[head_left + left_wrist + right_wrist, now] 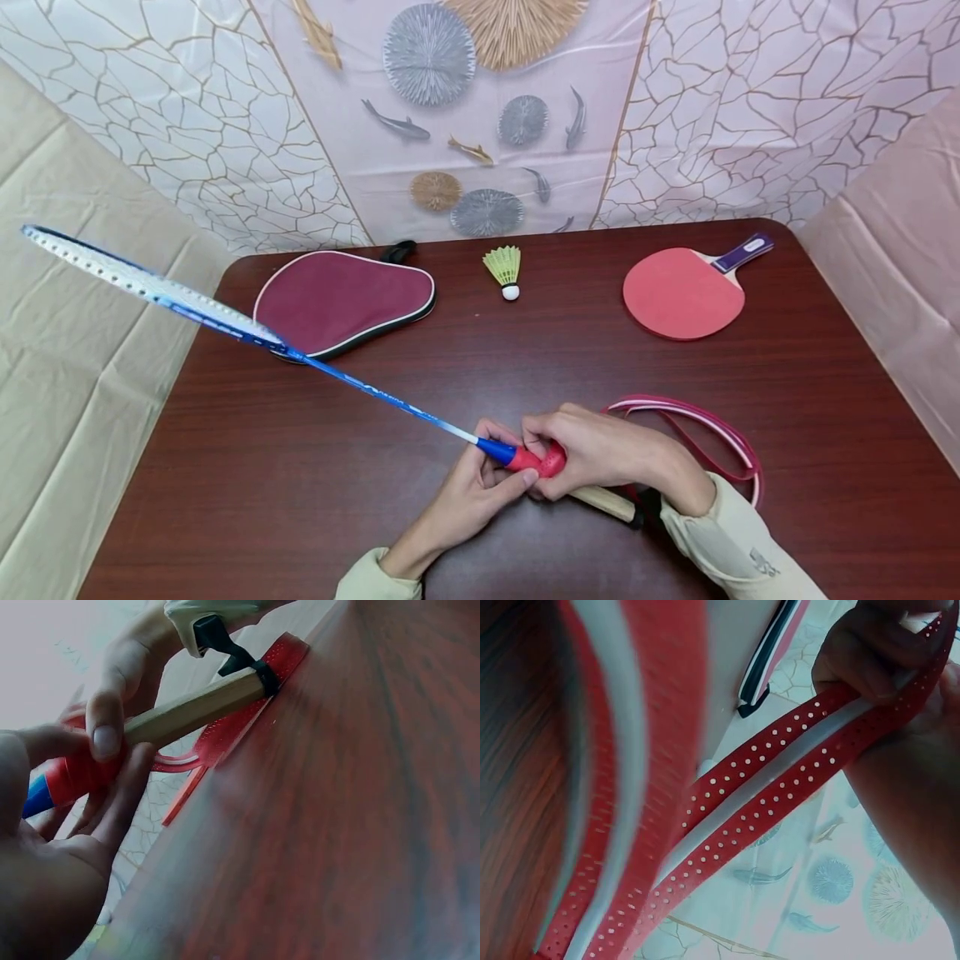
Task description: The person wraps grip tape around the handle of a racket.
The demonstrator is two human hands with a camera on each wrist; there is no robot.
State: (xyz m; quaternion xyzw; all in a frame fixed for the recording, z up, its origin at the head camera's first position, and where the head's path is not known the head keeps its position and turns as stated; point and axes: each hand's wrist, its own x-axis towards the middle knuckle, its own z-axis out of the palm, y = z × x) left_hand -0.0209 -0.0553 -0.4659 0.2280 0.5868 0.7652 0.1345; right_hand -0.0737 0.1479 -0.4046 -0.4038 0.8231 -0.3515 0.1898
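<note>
A blue and white badminton racket (375, 393) slants up to the left, its head raised above the table. My left hand (474, 492) holds it near the blue cone, thumb against the red-wrapped upper handle. At that wrap, my right hand (600, 450) pinches red grip tape (723, 433). The tape's loose length loops to the right and has a pale stripe. In the right wrist view, the perforated grip tape (750, 780) runs up to a hand. Below the wrap, the bare wooden handle (199, 709) ends in a black butt. Some right fingertips are hidden.
A maroon paddle case (345, 300) with white piping lies at the table's back left. A yellow shuttlecock (505, 271) is at the back middle. Toward the back right lies a red table tennis paddle (682, 293). Patterned cloth (480, 175) hangs behind the dark wooden table (247, 483).
</note>
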